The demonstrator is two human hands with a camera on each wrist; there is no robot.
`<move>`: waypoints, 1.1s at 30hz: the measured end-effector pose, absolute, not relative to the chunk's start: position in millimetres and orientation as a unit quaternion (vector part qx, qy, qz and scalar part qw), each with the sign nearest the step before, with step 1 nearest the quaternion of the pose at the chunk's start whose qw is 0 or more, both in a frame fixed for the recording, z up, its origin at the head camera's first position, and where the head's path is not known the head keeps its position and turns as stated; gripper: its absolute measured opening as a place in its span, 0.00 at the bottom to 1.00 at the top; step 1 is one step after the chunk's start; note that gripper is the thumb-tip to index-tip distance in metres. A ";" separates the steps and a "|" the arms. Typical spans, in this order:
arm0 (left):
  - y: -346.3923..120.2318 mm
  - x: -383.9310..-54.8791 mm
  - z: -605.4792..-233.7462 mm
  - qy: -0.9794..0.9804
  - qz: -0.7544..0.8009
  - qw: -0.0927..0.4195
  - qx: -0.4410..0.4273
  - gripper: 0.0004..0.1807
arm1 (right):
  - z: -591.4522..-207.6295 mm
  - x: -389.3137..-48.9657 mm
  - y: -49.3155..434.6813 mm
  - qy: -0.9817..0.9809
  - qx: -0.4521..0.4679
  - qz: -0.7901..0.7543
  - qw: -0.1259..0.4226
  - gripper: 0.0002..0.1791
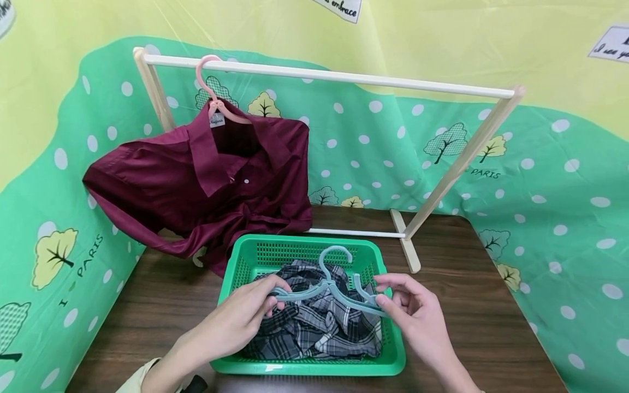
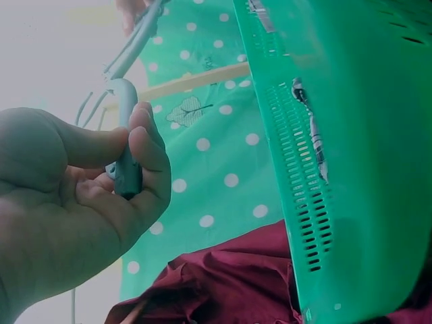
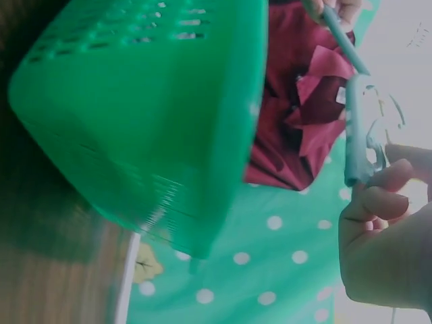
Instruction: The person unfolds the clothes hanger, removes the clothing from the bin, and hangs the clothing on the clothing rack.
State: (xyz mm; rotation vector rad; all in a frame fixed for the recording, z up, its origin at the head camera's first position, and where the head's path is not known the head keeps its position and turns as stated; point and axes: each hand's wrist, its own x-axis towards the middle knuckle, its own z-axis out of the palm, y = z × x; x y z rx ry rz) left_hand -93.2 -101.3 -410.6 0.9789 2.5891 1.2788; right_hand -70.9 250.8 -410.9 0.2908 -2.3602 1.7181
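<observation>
A blue-grey plastic clothes hanger (image 1: 328,285) is held level above the green basket (image 1: 309,369), its hook upward. My left hand (image 1: 241,310) grips one end of it; the left wrist view shows thumb and curled fingers around that hanger arm. At the other end, my right hand (image 1: 416,311) pinches the hanger between thumb and fingers, beside a small upturned prong. Below the hanger, a crumpled black, grey and white plaid garment (image 1: 314,335) lies in the basket. How far the fingertips wrap the right end is partly hidden.
Behind the basket stands a rack with a white top rail (image 1: 344,79) and wooden legs. A maroon collared shirt (image 1: 157,180) hangs from it on a pink hanger (image 1: 200,73), its lower part bunched behind the basket. Printed cloth (image 1: 580,218) surrounds the wooden table (image 1: 472,284).
</observation>
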 end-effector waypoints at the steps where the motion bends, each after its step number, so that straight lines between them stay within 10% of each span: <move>1: -101.0 -93.1 -409.7 0.850 0.417 0.049 0.319 0.12 | -408.8 -71.5 250.0 -0.803 0.105 0.577 0.112 0.18; 15: -99.4 -90.3 -411.1 0.858 0.384 0.010 0.342 0.12 | -397.2 -78.3 239.7 -0.797 0.170 0.579 0.019 0.23; 33: -101.8 -91.4 -411.2 0.859 0.391 0.010 0.329 0.12 | -401.1 -72.4 256.0 -0.740 0.161 0.651 0.050 0.22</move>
